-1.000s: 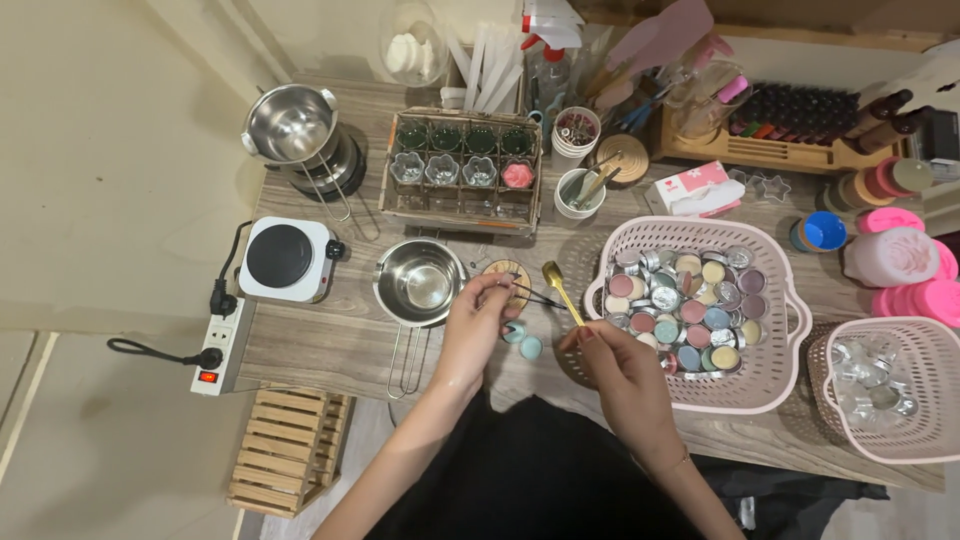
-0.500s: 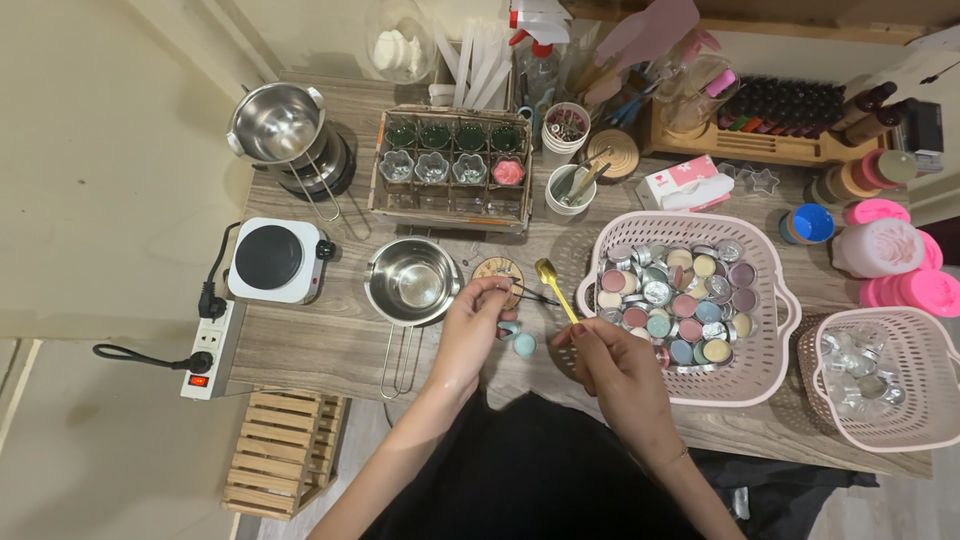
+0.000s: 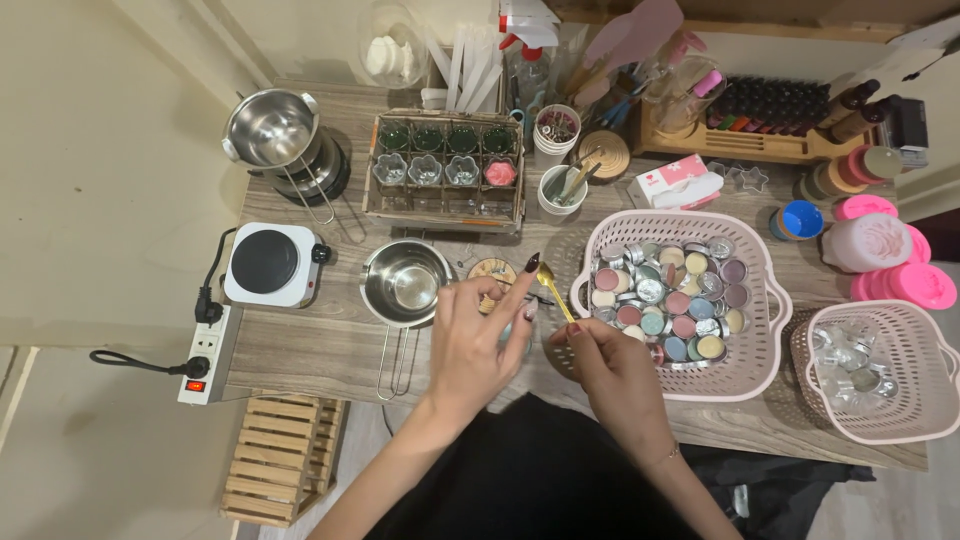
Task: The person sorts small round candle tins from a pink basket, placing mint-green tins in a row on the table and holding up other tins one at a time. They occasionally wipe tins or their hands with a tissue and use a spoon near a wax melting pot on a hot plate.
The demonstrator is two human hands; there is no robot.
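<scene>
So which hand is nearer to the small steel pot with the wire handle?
Left. The left hand is just right of the steel pot, almost touching it; the right hand is farther right, holding a gold spoon.

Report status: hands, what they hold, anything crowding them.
Right hand pinching gold spoon. Left hand fingertips on small round tin. Steel pouring pot close left, pink basket of tins close right.

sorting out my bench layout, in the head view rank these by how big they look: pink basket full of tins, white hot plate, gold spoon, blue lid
1. pink basket full of tins, by far the largest.
2. white hot plate.
3. gold spoon in the right hand; long but thin, partly hidden.
4. blue lid, smallest, though close to the spoon in area.
</scene>
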